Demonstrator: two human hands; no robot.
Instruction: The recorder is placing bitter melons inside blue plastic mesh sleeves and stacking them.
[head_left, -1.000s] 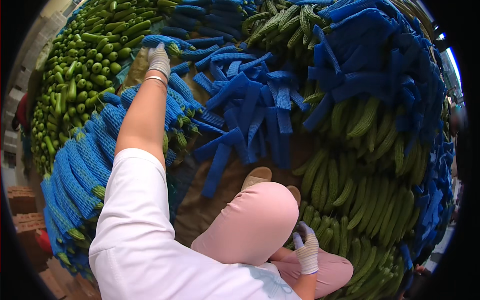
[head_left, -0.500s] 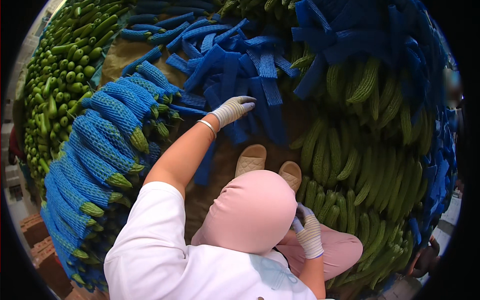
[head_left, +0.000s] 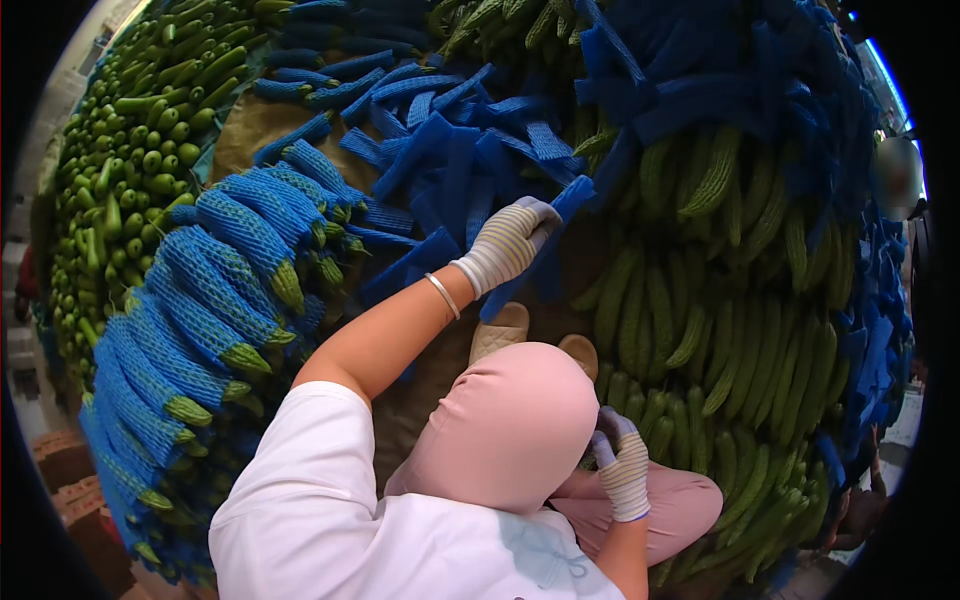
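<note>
My left hand [head_left: 512,240], in a white striped glove with grey-purple fingertips, grips a flat blue foam net sleeve [head_left: 573,196]. One end of it sticks out past my fingers, and a blue strip shows below the hand. Beneath and beyond lies a loose pile of the same sleeves [head_left: 445,150]. Beside my knee, my gloved right hand [head_left: 626,470] is slightly curled, thumb apart from the fingers, with nothing visible in it. The bitter gourds [head_left: 735,355] are closest to that hand, heaped bare on my right. On my left, sleeved bitter gourds [head_left: 185,325] lie stacked in a row.
Smaller green gourds [head_left: 130,190] fill the far left. More blue sleeves [head_left: 690,95] drape over the bitter gourds at the far right. Brown sheeting [head_left: 250,125] covers part of the ground. My pink-trousered knee [head_left: 510,420] and tan slippers [head_left: 500,330] are in the middle.
My left hand has closed on a blue sleeve and lifted it from the pile, moving right. My right hand stays beside my knee. The view has shifted slightly.
</note>
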